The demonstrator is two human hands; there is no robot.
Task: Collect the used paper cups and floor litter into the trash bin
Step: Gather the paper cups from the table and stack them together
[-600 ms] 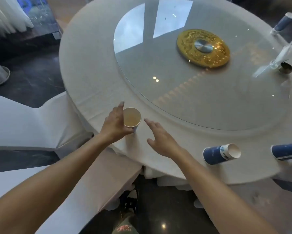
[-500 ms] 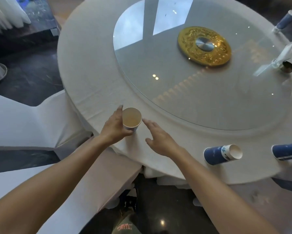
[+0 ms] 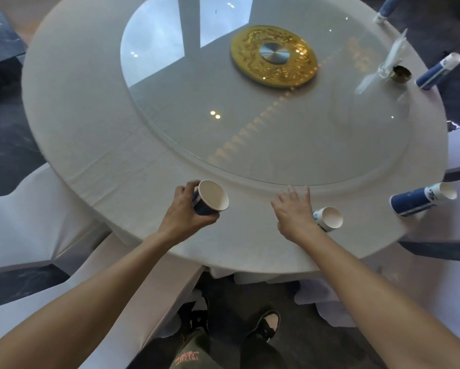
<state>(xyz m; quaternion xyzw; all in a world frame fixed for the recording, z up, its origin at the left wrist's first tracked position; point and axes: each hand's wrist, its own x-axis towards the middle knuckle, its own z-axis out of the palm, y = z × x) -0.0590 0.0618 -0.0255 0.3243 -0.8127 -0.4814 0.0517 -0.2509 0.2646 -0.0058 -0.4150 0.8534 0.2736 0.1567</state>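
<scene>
Head: left hand [image 3: 182, 209] grips cup [image 3: 210, 198] near table edge [image 3: 223, 258].

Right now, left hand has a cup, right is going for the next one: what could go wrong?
1. The held cup is tilted with its mouth sideways in the left hand; any leftover liquid could spill on the tablecloth.
2. The next cup lies on its side beside the right hand, whose fingers are spread; a nudge could roll it toward the table edge.
3. Other tipped cups could be missed.
</scene>
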